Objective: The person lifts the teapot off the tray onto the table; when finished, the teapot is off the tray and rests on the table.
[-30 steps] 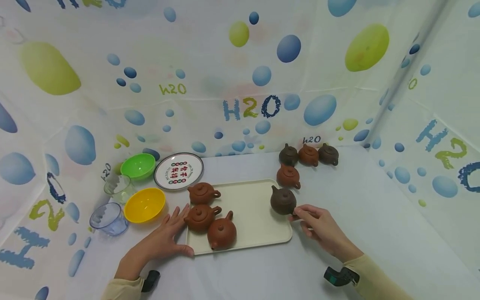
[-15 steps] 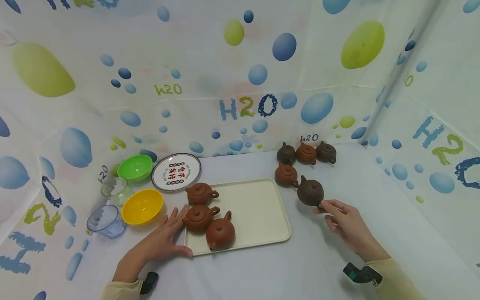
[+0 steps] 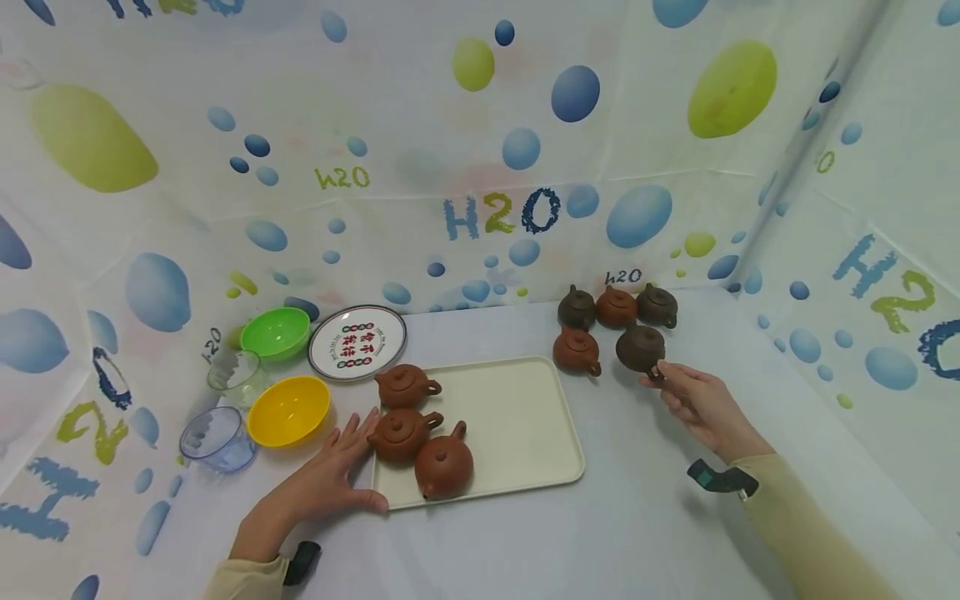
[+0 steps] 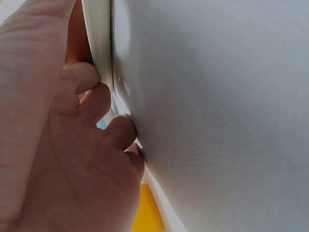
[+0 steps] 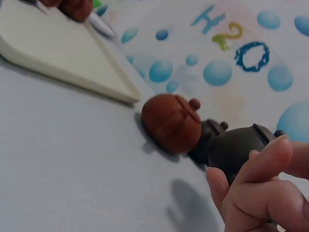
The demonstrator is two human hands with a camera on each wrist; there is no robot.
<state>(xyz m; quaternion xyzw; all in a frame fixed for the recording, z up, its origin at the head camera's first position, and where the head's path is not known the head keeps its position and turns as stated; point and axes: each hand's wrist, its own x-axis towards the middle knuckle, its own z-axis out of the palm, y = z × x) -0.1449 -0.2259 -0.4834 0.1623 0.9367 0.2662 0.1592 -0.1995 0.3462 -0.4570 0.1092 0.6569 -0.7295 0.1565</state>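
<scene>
We pinch the dark teapot [image 3: 640,346] in our right hand [image 3: 705,403], raised above the bench [image 3: 525,546], just right of a red teapot [image 3: 575,350]. Our left hand [image 3: 332,475], fingers spread, touches the tray [image 3: 517,421] bearing three more red teapots [image 3: 444,469].

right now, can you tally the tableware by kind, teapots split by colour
Reddish-brown teapots: 5
Dark brown teapots: 3, one in the right hand
Solid-coloured bowls: 2
See-through bowls: 2
Plate: 1
Tray: 1
Total: 14
</scene>
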